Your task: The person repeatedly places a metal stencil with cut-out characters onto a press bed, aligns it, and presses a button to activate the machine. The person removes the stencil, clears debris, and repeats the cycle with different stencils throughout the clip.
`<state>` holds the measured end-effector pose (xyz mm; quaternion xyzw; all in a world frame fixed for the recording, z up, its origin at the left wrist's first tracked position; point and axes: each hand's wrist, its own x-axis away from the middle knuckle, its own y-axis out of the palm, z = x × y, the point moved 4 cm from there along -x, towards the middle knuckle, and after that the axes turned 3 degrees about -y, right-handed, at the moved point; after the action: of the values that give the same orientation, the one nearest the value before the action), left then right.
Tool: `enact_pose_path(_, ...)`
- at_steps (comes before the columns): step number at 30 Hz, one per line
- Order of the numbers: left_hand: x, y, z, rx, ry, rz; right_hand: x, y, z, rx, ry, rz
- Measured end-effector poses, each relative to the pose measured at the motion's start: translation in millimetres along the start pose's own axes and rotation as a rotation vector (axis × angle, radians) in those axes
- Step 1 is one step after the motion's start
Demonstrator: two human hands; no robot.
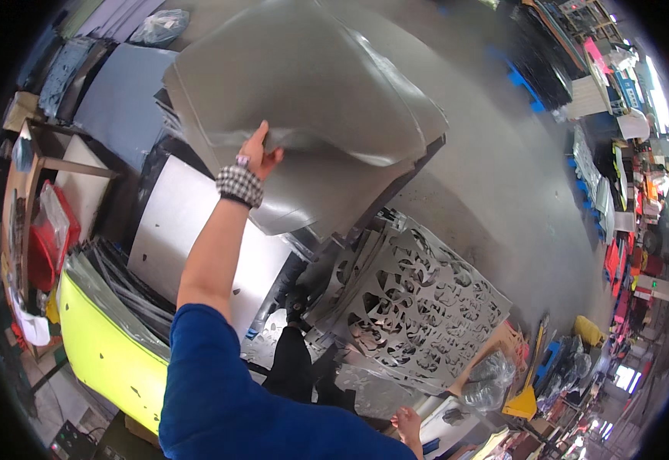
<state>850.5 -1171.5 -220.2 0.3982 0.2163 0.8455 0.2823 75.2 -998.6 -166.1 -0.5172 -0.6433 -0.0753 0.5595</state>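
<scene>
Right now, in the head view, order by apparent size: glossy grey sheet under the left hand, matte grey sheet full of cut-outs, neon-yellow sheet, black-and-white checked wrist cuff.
1. Glossy grey sheet
2. Cut-out grey sheet
3. Neon-yellow sheet
4. Checked wrist cuff

Visible areas only; camera nearness leaves true sizes of the sheets unsure.

blue short-sleeved top (231,399), black-and-white checked wristband (239,185), small pale band (242,160) beside it, black trousers (292,364)

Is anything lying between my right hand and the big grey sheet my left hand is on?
Yes: in this view, the sheet full of cut-out holes lies between your right hand and the big grey sheet. Nothing visible separates your left hand from the latter.
</scene>
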Motion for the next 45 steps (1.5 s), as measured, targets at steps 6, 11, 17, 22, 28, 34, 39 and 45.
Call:
enact_pose_path(6,-23,-6,-11,-0.369,0.252,-0.162,-69,73,-105,0.124,-0.175,-0.225)
enact_pose_path(11,-26,-12,-74,-1.797,1.055,-0.307,-141,166,-297,0.142,-0.698,-0.225)
enact_pose_path(17,-19,-83,-148,-1.702,1.447,-0.177,-193,202,-487,-0.005,-0.852,-0.235)
enact_pose_path(22,-31,-108,-171,-1.581,1.408,-0.197,-285,208,-585,0.414,-1.094,0.274)
enact_pose_path(28,-42,-116,-172,-1.545,0.941,-0.132,-379,218,-632,-0.388,-0.549,0.248)
enact_pose_path(34,-45,-113,-166,-1.519,0.919,-0.127,-340,226,-678,-0.373,-0.741,0.359)
enact_pose_path(39,-48,-112,-168,-1.492,0.903,-0.116,-248,295,-703,0.67,-1.12,0.66)
enact_pose_path(45,-51,-106,-174,-1.466,0.892,-0.115,-107,445,-624,0.4,-1.982,0.179)
